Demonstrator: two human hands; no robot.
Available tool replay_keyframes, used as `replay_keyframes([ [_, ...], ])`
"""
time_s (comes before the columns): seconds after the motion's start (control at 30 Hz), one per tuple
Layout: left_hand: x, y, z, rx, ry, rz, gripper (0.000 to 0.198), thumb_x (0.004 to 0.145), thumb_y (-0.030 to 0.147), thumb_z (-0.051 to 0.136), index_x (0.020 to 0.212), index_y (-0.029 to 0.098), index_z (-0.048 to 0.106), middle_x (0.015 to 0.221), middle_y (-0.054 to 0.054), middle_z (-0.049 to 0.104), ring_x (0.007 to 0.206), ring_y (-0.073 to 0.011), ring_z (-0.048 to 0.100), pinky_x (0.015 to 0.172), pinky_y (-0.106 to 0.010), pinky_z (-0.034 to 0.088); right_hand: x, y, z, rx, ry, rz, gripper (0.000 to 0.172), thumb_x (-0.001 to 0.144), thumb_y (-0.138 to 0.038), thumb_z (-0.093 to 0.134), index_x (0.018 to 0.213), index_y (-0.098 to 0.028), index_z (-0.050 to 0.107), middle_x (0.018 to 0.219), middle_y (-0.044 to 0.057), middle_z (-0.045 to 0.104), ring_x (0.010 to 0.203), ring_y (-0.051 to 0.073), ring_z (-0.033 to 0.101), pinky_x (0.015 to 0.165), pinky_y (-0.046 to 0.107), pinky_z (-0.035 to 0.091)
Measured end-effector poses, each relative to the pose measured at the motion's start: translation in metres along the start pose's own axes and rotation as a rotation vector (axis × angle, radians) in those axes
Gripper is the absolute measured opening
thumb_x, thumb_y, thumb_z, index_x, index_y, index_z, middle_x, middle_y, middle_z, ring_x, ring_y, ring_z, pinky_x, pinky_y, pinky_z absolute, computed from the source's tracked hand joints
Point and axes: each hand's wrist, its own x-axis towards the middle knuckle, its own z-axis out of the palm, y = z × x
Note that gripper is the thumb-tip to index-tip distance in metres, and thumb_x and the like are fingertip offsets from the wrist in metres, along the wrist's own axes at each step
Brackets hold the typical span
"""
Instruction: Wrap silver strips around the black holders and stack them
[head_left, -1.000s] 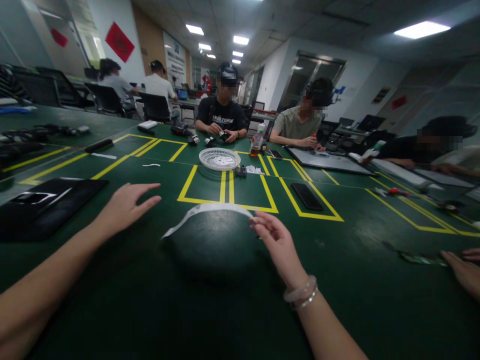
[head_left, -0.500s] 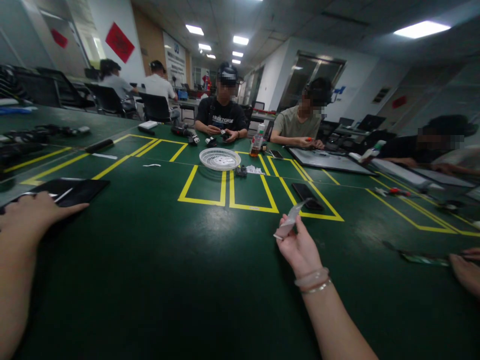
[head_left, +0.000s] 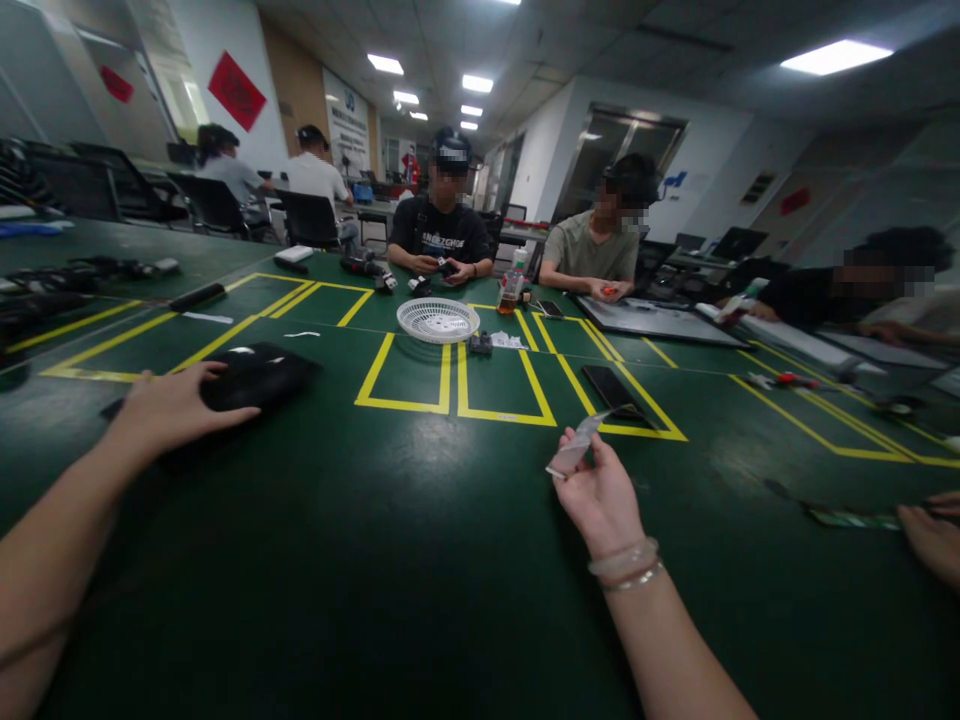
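On the left, my left hand (head_left: 169,405) has its fingers and thumb around a black, flat, glossy thing (head_left: 259,378), perhaps a pouch; its kind is blurred by motion. The thumb lies along its near side. At centre right, my right hand (head_left: 596,490), palm up, pinches a thin greyish, see-through piece (head_left: 574,453) that looks like a strip of plastic film. Its curled tip reaches toward a black phone-like slab (head_left: 613,390) lying in a yellow-taped box on the green table (head_left: 390,560).
Beyond my hands stand a white plastic basket (head_left: 439,320), a small dark grey part (head_left: 481,344) and a bottle (head_left: 511,285). A black rod (head_left: 197,297) and cables (head_left: 82,275) lie at left. Co-workers sit across; another person's hand (head_left: 930,535) is at right.
My left hand has moved right and slightly away from me, carrying the black flat thing with it. My right hand and the film strip have hardly moved.
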Motion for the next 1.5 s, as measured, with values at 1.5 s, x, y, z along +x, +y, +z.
replay_keyframes([
  [1.5,-0.004,0.223,0.062,-0.045,-0.228,0.609,0.031,0.089,0.026,0.072,0.118,0.017,0.066,0.114,-0.007,0.064,0.101,-0.0246,0.061,0.091,-0.035,0.047,-0.055,0.062,-0.015,-2.078,-1.087,-1.147,0.038,0.099,-0.041,0.047,0.135,-0.037,0.055,0.146,0.006,0.052,0.139,0.03,0.039,0.114,0.063,0.022],
])
